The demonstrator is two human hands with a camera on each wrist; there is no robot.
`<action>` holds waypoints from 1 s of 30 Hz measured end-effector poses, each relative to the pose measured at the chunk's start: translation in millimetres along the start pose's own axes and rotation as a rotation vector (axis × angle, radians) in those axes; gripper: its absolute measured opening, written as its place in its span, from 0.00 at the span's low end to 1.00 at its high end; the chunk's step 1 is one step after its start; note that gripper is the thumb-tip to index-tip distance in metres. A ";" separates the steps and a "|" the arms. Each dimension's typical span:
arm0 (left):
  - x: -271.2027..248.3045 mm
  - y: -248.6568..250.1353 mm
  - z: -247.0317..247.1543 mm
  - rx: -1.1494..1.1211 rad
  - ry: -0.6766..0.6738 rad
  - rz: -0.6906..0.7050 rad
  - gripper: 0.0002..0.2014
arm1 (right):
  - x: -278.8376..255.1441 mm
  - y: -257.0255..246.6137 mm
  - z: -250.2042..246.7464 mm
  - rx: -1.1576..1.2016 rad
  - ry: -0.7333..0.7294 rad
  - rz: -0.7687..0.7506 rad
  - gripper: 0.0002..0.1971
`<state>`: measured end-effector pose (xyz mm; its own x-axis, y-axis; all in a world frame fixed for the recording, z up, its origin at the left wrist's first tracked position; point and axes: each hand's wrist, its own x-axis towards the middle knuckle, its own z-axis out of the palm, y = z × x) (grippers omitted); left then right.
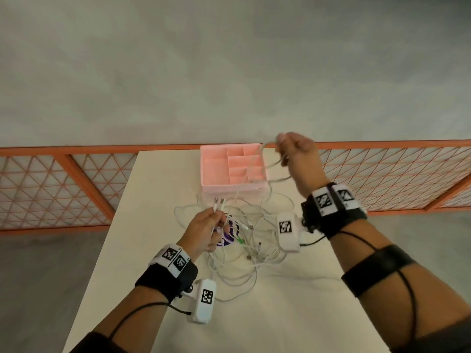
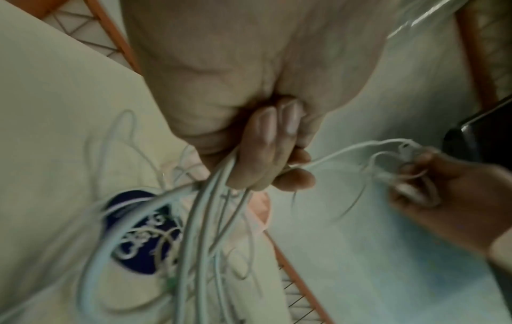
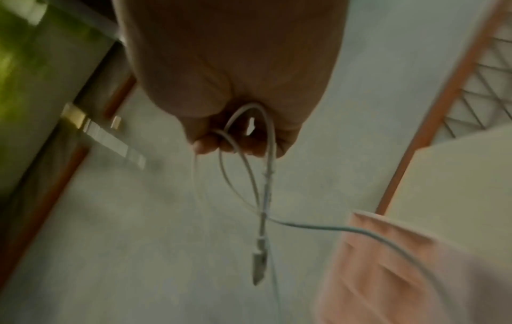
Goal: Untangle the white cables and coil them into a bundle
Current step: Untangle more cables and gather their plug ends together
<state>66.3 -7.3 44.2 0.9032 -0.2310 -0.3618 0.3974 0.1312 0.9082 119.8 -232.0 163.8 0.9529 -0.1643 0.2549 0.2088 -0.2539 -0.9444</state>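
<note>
- Currently early in the job: most of the white cables lie as a loose tangled heap on the counter, between the two forearms and just in front of the pink compartment tray.
- Left hand: grip clamped on several strands, fingers curled round them; two plug ends stick up past the fingers. The left wrist view shows the strands running out of the fist down toward the heap.
- Right hand: raised above the tray's right side, grip pinched on a cable loop that trails down to the heap. The right wrist view shows a loop round the fingers with a connector dangling below.
- Judgement: one cable is being drawn clear. No finished coil or bundle is visible; separating the rest and all the coiling remain.
- A dark purple patterned disc sits under the heap; what it is I cannot tell.
- Hard to make out: the number of cables and which strand belongs to which; crossings in the heap are too fine to follow.
- Both wrist views are motion-blurred; the palm side of each grip is hidden in the head view.
- A green connector shows within the heap.
</note>
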 end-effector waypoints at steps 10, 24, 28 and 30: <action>12.6 -36.4 -27.9 0.122 0.133 0.002 0.14 | 49.8 -7.3 -77.7 0.274 0.653 0.059 0.16; 5.0 6.7 -12.7 -0.210 0.003 0.057 0.14 | 8.5 44.9 -77.5 -0.496 0.035 0.135 0.16; 4.5 21.8 5.1 -0.126 -0.071 0.108 0.14 | -32.9 48.4 -14.6 -0.518 -0.413 0.082 0.14; 2.9 25.6 11.7 -0.105 -0.072 0.114 0.14 | -48.1 42.8 12.5 -0.596 -0.606 0.019 0.18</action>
<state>77.2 -15.8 68.9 0.9310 -0.2767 -0.2382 0.3110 0.2592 0.9144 85.7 -223.0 108.5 0.9438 0.3219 -0.0753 0.2030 -0.7440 -0.6366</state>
